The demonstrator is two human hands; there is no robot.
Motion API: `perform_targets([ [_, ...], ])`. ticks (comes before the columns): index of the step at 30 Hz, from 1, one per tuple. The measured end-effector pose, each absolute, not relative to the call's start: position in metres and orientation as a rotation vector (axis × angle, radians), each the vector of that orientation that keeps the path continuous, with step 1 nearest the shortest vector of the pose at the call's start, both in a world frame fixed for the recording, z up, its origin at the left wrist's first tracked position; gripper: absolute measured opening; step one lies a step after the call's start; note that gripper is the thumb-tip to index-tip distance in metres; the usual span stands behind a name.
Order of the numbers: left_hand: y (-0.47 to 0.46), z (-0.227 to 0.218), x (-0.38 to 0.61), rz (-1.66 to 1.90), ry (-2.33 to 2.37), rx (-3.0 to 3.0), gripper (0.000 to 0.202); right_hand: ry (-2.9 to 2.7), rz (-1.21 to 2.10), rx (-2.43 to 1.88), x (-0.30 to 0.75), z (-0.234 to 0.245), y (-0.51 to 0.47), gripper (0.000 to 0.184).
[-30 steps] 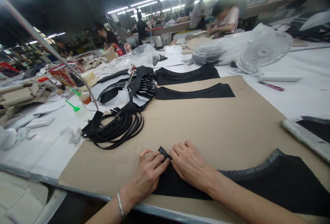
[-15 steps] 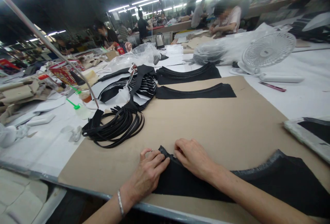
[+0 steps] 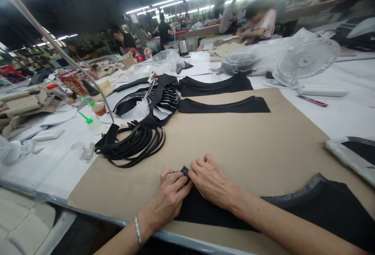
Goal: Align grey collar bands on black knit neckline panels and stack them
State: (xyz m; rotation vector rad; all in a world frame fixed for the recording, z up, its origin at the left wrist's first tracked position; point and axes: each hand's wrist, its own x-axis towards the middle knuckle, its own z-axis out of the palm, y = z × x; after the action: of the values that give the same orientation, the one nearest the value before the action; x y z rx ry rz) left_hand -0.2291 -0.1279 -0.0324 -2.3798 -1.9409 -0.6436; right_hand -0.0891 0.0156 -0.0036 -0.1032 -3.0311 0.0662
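Observation:
A black fabric piece point(image 3: 316, 212) with a curved upper edge lies along the front of the brown sheet point(image 3: 228, 133); a greyish band follows that curve. My left hand point(image 3: 173, 194), with a bracelet at the wrist, is closed on the piece's left end, fingertips at the edge. Close against it, my right hand point(image 3: 209, 180) pinches the same edge, its fingertips meeting the left ones. A small dark corner of the piece sticks up between the two hands. The fingers cover the rest of the gripped edge.
Beyond the hands lie a coil of black strips point(image 3: 131, 145), a striped bundle point(image 3: 162, 98) and two more black pieces point(image 3: 225, 105). A white fan point(image 3: 307, 61) and a pink-handled tool point(image 3: 313, 101) are at right. A metal rod point(image 3: 58, 47) slants across the left; green-tipped bottles point(image 3: 93, 124) stand near it.
My right hand has shifted left along the edge, right up to the left hand. My left hand has stayed almost in place on the piece's end.

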Motion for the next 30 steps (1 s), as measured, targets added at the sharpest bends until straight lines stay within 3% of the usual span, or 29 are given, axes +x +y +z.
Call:
perform_targets([
  [4,-0.127,-0.029,-0.229,-0.593,-1.925,-2.393,0.037,-3.056,0.129,-0.184,-0.091,-0.003,0.016,0.012],
  [11,-0.126,-0.027,-0.229,-0.557,-1.908,-2.382,0.035,-2.945,0.593,-0.675,-0.090,-0.001,0.024,0.017],
  [30,-0.124,-0.025,-0.226,-0.555,-1.918,-2.366,0.037,-2.948,0.584,-0.657,-0.081,0.004,0.037,0.016],
])
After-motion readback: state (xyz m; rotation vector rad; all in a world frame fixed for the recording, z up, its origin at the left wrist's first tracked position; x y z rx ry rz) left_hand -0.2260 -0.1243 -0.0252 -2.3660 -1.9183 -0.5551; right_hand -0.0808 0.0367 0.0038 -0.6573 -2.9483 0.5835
